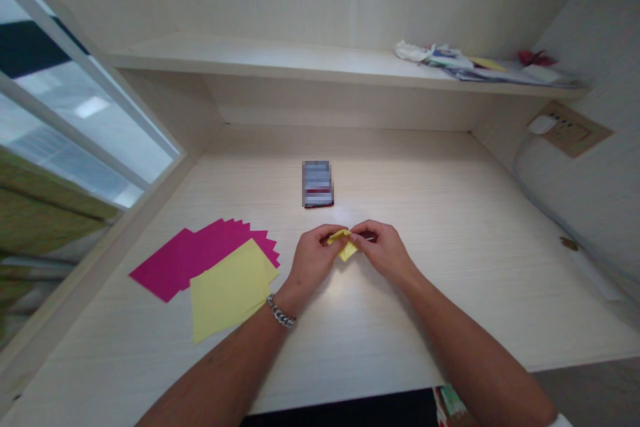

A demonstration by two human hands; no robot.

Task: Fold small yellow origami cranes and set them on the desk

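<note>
Between my two hands is a small piece of folded yellow paper [349, 251], held just above the desk. My left hand [316, 255] pinches its left side with thumb and fingers. On the other side, my right hand [383, 247] grips the paper's right edge, fingertips pressed together. The fingers cover part of the folds. Left of my left hand lie loose yellow sheets [227, 290], overlapping a fanned stack of magenta sheets [170, 263]. A phone [317, 183] with a blurred screen lies flat beyond my hands.
A shelf [280, 57] runs along the back, with papers and crumpled scraps [450, 60] at its right end. A white plug [543, 124] sits in the wall socket [575, 130], its cable [535, 197] trailing down the right side. A window [75, 100] borders the desk's left.
</note>
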